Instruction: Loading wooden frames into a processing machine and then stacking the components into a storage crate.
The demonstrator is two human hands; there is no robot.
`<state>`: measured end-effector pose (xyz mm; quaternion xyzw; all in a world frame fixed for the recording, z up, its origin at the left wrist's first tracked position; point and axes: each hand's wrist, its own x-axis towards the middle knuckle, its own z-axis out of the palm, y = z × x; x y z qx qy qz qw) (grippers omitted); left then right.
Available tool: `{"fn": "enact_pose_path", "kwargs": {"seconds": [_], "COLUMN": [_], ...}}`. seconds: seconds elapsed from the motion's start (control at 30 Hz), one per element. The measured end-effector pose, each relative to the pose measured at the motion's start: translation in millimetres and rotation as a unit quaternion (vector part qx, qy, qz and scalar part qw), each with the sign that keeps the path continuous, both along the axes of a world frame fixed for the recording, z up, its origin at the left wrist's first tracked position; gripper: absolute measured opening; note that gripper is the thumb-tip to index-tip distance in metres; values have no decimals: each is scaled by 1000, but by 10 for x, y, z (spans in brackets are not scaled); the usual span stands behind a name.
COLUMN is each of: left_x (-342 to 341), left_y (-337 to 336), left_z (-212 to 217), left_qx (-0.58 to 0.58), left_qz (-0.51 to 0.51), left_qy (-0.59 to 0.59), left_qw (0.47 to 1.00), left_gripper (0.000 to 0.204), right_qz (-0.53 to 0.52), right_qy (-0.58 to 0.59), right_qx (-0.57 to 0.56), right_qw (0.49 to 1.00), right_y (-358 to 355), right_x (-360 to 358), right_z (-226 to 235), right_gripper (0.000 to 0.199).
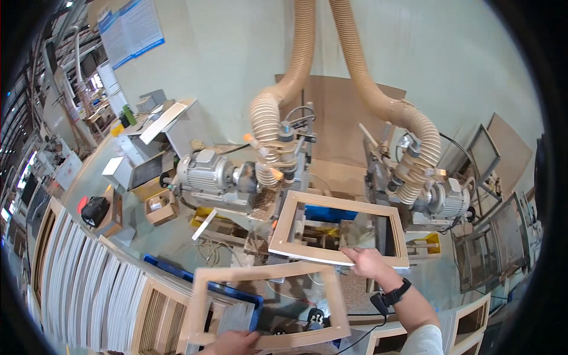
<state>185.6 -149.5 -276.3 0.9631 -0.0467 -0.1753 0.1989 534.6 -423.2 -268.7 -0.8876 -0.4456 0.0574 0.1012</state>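
In my left hand (232,343) is the lower rail of a light-brown wooden frame (269,273), an open rectangle with one bowed side. It is tilted up in front of me and slightly blurred. A second wooden frame (284,220), with a white outer edge, lies level farther off, in front of and between two motor-driven machines. My right hand (367,262) grips its near rail, fingers over the top near the inner edge. What supports this frame underneath is mostly hidden. A black band with a small box and cable (391,296) is on my right wrist.
Two machines with grey motors, left (204,174) and right (447,201), stand beneath ribbed dust hoses (303,41). Stacked white-edged frames (94,278) line the left, with more frames (473,319) low at right. A blue bin (257,305) and cardboard box (160,207) are on the floor.
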Motion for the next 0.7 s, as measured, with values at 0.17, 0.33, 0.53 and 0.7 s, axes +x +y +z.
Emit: {"fn": "enact_pose_path", "kwargs": {"seconds": [0.17, 0.33, 0.53, 0.7], "left_x": [-1343, -1812, -2112, -1705], "left_y": [144, 23, 396, 724], "left_z": [59, 165, -475, -606], "left_qx": [-3, -13, 155, 144], "left_qz": [286, 566, 531, 612], "left_qy": [97, 103, -57, 60], "left_qw": [953, 818, 831, 775], "left_gripper": [50, 46, 45, 54], "right_qz": [-49, -84, -47, -54], "right_qy": [-3, -10, -24, -107], "right_qx": [-23, 11, 58, 48], "right_qw": [999, 996, 997, 992], "right_y": [288, 393, 434, 46], "right_x": [220, 465, 433, 590], "right_z": [-505, -736, -715, -843], "right_gripper": [51, 47, 63, 53]}}
